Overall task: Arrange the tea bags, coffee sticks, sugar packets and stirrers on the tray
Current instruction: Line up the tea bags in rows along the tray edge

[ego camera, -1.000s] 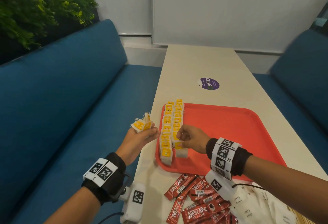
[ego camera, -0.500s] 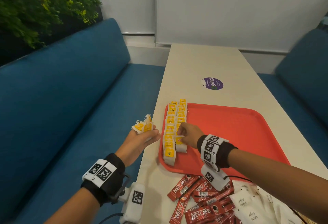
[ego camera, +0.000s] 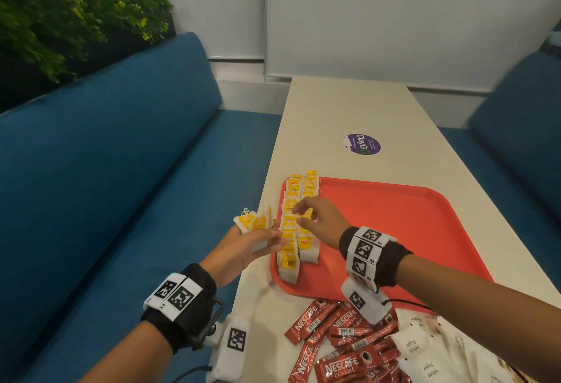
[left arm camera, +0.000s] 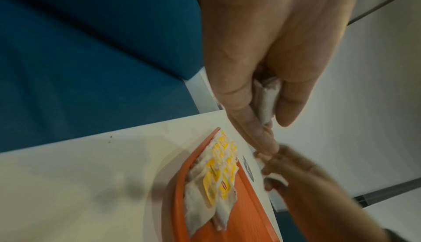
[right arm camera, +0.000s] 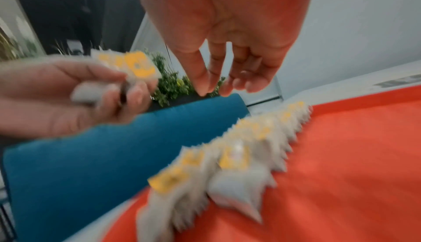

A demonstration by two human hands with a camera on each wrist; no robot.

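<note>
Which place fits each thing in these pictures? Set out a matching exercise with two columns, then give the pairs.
Things:
1. rows of tea bags
2. bunch of tea bags
3. coffee sticks
4. purple sticker

Places:
A. held in the left hand
B. table, beyond the tray
C. along the tray's left edge
D. table, nearer than the tray

Pairs: 1-C, 2-A, 3-D, 4-B

A long cream table runs away from the viewer toward a pale wall. A round purple sticker lies flat on the tabletop. Blue upholstered benches flank the table on both sides. Leafy green plants with small yellow flowers rise behind the left bench.
</note>
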